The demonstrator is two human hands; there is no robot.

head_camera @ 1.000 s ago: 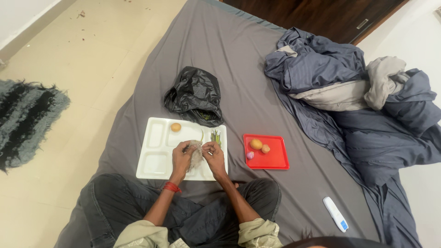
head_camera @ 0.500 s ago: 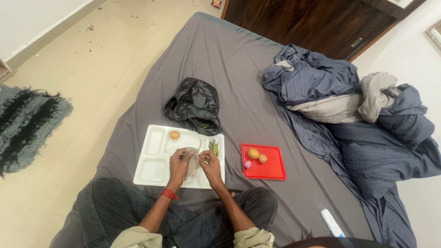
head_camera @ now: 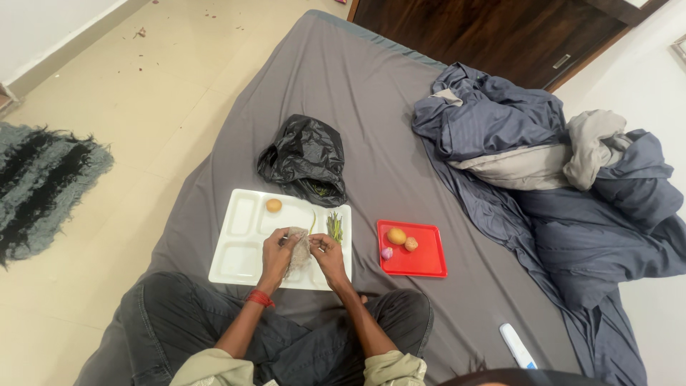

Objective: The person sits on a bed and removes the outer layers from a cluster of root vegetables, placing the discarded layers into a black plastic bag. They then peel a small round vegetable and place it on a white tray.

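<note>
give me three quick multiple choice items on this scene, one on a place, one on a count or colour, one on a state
1. Where does the black plastic bag lie?
A. on the floor rug
B. on the bed just beyond the white compartment tray
C. on the red tray

2. How many items sit on the red tray?
A. one
B. three
C. five

3. How are the hands placed?
A. both resting on the knees
B. one reaching into the bag
C. both gripping a pale fibrous lump over the white tray

Answers:
1 B, the bag sits on the grey sheet at the tray's far edge.
2 B, two tan round pieces and one small pinkish one.
3 C, the left hand and right hand close on the lump from either side.
</note>
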